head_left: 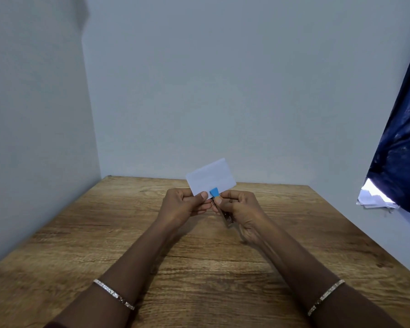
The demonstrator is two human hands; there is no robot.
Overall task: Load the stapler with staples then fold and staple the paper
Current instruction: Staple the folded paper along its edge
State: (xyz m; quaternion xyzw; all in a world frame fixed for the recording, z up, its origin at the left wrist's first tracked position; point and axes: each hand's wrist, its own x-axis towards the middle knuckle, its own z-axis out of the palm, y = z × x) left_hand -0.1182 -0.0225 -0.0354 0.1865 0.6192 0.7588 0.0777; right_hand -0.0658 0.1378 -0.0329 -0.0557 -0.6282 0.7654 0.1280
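Stapling the folded paper (211, 179) above the table (104, 233).
Left hand (184, 205) is pinching its lower edge, right hand (240, 210) gripping the stapler (215, 193) beside it; next, squeeze.

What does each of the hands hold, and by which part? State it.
Left hand pinches the folded paper at its lower edge. Right hand grips the blue stapler along its body, its head at that edge.

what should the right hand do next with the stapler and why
Probably squeeze. The right hand holds the stapler with its blue tip over the lower edge of the folded paper, which the left hand pinches above the table. Whether a staple is already in cannot be seen.
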